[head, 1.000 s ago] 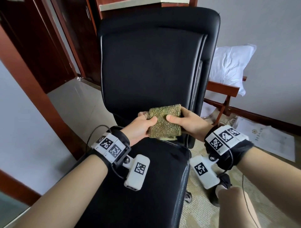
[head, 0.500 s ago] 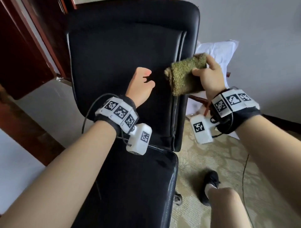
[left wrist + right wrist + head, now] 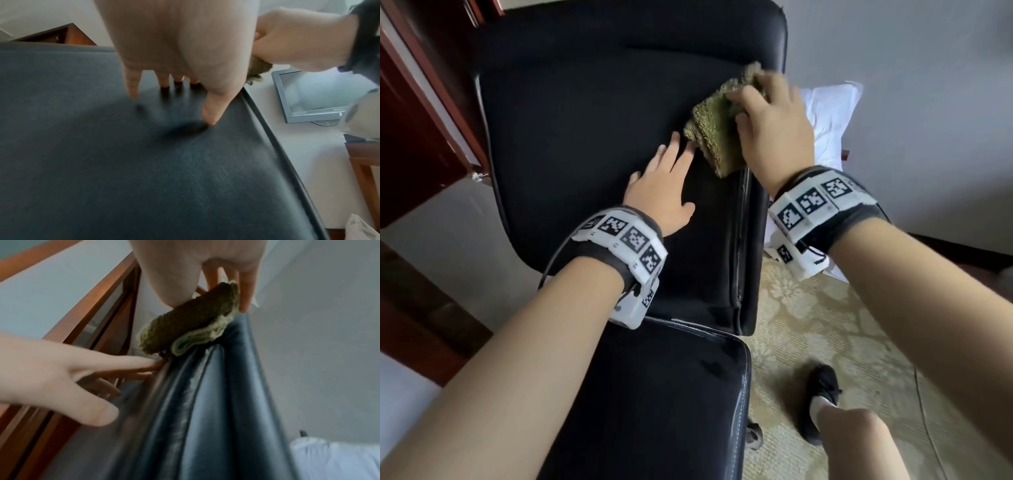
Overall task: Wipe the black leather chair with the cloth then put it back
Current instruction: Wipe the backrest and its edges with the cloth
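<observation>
At the far left of the head view we see dark red-brown wooden panelling (image 3: 417, 113) running down the edge of the frame, with pale floor below it. The black leather chair (image 3: 592, 137) fills the centre, its backrest above and its seat in the lower middle.

Our left hand (image 3: 659, 192) lies flat against the backrest just left of centre, fingers spread and straight, so this grip is released and grasps nothing. In the left wrist view the fingertips (image 3: 209, 119) touch the dark leather (image 3: 144, 170), each with a small shadow under it.

Just to the right, at the backrest's right edge, our right hand (image 3: 774, 126) has its grip round the folded green cloth (image 3: 714, 133) and presses it on the leather. The cloth's lower corner almost meets our left index finger. The right wrist view shows the cloth (image 3: 185, 324) folded in several layers, held between thumb and fingers and seated on the chair's piped side seam (image 3: 205, 386), with our left hand (image 3: 51, 374) entering from that frame's left.

Further right in the head view, a white pillow (image 3: 832, 116) sits behind the chair against a grey wall. Lower right, a patterned beige carpet (image 3: 825, 318) carries our black shoe (image 3: 822, 394).
</observation>
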Available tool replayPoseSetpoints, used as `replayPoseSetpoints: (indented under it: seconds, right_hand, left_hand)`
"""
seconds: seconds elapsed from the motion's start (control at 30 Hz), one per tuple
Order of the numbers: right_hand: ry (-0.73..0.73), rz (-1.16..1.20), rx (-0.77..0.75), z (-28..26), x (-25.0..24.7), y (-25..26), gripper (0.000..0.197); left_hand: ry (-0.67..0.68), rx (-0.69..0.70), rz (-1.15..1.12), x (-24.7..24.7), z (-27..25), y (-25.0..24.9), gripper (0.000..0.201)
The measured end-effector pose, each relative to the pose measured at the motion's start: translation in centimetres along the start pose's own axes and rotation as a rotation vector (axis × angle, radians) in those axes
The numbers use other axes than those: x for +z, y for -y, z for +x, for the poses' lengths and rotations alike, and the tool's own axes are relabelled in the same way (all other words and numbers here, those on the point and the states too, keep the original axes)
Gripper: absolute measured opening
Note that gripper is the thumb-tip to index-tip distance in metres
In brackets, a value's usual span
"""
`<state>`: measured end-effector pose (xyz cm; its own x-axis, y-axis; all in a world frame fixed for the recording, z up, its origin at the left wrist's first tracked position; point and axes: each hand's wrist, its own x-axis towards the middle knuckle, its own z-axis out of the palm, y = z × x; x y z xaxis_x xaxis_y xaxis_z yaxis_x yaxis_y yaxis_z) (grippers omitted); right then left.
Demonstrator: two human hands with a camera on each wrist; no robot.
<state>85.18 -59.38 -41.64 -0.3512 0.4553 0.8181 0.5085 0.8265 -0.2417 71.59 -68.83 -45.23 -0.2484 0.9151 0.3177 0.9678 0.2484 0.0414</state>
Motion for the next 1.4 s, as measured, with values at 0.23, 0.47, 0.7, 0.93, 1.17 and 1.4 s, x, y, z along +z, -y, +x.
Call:
replayPoseSetpoints:
  seconds: [0.23,0.47,0.7,0.93,1.17,1.4]
  right_hand:
    - [0.17,-0.217,0.076,-1.2,1.3,0.7,0.07]
    - [0.114,-0.123,0.02,-2.1,2.1,-0.3,0.06]
    - [0.092,-0.103,-0.067,-9.2,3.0,-1.6,0.055]
    - [0.147,0.045,-0.059,-11.6,1.0,-2.6,0.049]
    - [-0.15,0.374,0.284,-4.8,-0.5,-2.6,0.051]
    - [0.088,0.162,0.394,-5.3,1.9,-1.0,0.082]
  left_hand:
    - [-0.015,0.029,-0.011,0.8,-0.1,0.5,0.088]
    - [-0.027,0.055,0.056,1.2,-0.1,0.7,0.09]
    - [-0.003,0.056,0.05,1.3,-0.3,0.9,0.09]
    - [0.022,0.047,0.05,1.1,-0.4,1.1,0.092]
    - [0.008,0.012,0.012,1.9,-0.4,0.6,0.094]
    - [0.002,0.004,-0.017,2.3,-0.2,0.5,0.095]
